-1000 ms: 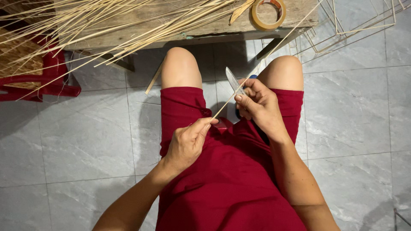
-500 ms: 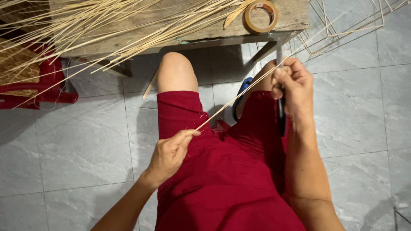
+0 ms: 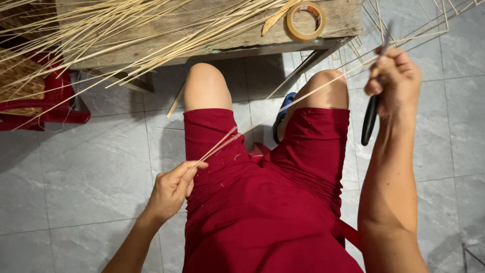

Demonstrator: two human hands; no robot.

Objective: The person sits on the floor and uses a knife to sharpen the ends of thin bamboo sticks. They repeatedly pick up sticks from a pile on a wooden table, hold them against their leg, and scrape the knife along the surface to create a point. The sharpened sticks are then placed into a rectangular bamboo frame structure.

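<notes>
My left hand [image 3: 174,187] pinches the near end of a long thin bamboo strip [image 3: 283,108] over my left thigh. The strip runs up and to the right across my lap. My right hand [image 3: 396,81] is raised beyond my right knee and grips a knife with a black handle [image 3: 370,121], blade pointing up, against the strip's far part. I sit in red shorts [image 3: 268,202] with both knees bare.
A worn wooden bench [image 3: 212,30] at the top carries a heap of bamboo strips [image 3: 101,30] and a roll of tape [image 3: 305,20]. A red plastic stool [image 3: 50,103] stands at left. Thin stick frames [image 3: 419,25] lie at top right on the grey tiled floor.
My right hand with the knife has swept up and to the right along the strip, away from my lap. My left hand has pulled its end lower and left.
</notes>
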